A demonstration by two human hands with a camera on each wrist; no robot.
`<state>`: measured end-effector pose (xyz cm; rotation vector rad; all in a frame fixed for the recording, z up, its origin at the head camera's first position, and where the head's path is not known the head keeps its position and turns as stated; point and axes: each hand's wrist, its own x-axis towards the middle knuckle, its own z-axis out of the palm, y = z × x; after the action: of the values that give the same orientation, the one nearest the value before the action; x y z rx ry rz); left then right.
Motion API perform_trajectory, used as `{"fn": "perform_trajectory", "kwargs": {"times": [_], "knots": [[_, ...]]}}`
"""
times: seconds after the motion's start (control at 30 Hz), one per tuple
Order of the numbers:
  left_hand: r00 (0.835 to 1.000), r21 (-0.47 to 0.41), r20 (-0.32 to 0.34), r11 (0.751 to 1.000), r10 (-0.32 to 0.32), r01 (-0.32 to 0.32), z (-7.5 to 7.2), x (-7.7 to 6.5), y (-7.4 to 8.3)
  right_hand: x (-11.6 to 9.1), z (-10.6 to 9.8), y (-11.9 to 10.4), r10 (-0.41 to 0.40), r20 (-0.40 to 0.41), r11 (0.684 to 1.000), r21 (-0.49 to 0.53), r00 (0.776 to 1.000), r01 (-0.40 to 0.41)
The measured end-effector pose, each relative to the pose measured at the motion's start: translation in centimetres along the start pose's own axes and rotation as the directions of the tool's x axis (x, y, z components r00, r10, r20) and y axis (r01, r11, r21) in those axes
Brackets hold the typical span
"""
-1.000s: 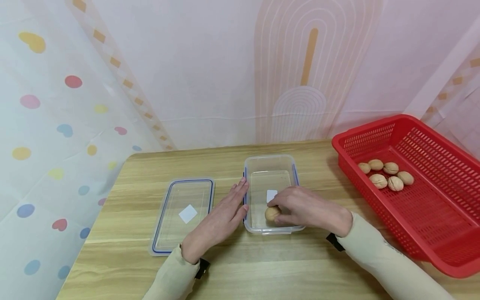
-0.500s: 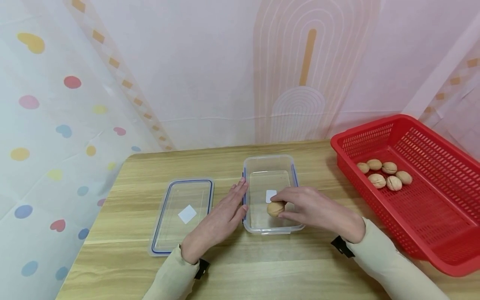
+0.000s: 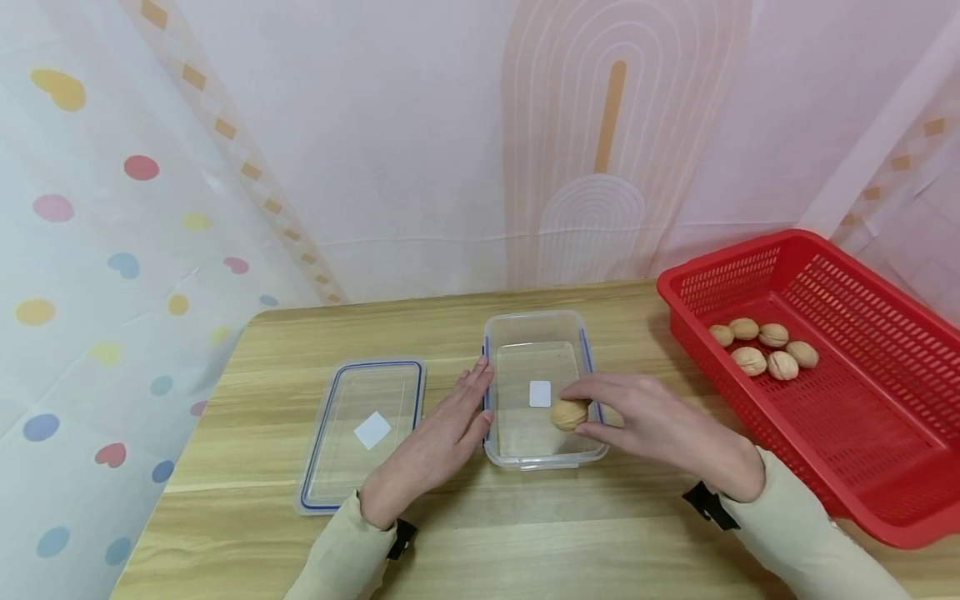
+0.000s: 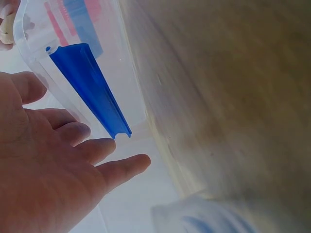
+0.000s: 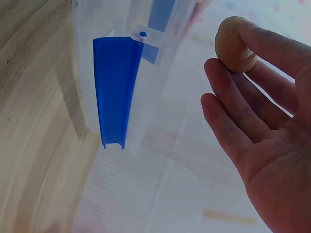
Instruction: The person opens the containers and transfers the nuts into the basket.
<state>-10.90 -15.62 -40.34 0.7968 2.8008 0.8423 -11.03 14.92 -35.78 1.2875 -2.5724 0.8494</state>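
Observation:
A walnut [image 3: 569, 414] is pinched between the thumb and fingertips of my right hand [image 3: 648, 421], over the right side of a clear plastic container [image 3: 519, 460] with blue side clips. In the right wrist view the walnut [image 5: 234, 44] appears higher than the blue clip [image 5: 116, 92]. My left hand [image 3: 438, 442] lies along the container's left side with its fingers extended, at or beside the rim. From the left wrist view, those fingers [image 4: 124, 167] are near the left blue clip [image 4: 90, 90]. A white square label [image 3: 540, 393] shows through the container's floor; no other walnut is visible inside.
A red perforated basket [image 3: 862, 417] stands at the right, with several walnuts [image 3: 782, 365] grouped at its left end. The container's clear lid [image 3: 360, 475], with a blue seal and white label, lies flat left of the container. A patterned cloth [image 3: 420, 150] hangs behind the wooden table [image 3: 525, 542].
The walnut has risen from the container's floor and moved right in my right hand, toward the right rim. My left hand has stayed in place beside the container.

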Motion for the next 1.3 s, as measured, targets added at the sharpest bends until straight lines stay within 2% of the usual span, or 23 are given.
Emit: {"fn": "perform_trajectory", "kwargs": {"times": [0.2,0.5,0.83,0.97,1.3], "knots": [[1.000,0.001,-0.010,1.000,0.014,-0.014,0.1,0.0,-0.1,-0.9,-0.9,-0.3,-0.017,-0.060,0.999,-0.049,0.998,0.014],[1.000,-0.003,0.005,1.000,-0.007,0.007,0.0,0.0,0.0,-2.3,-2.1,-0.7,-0.046,-0.134,0.994,-0.107,0.990,0.032],[1.000,-0.013,-0.003,1.000,-0.005,0.005,0.1,0.1,-0.1,-3.6,-3.7,-1.2,-0.044,-0.207,0.986,-0.166,0.977,0.009],[1.000,-0.013,-0.001,1.000,-0.004,0.004,0.1,0.1,-0.1,-4.1,-4.5,-1.4,-0.036,-0.209,0.981,-0.192,0.977,-0.005],[1.000,-0.009,-0.001,1.000,-0.004,0.004,0.1,0.1,-0.1,-5.6,-6.6,-1.9,0.053,-0.184,0.967,-0.237,0.982,-0.096]]}}
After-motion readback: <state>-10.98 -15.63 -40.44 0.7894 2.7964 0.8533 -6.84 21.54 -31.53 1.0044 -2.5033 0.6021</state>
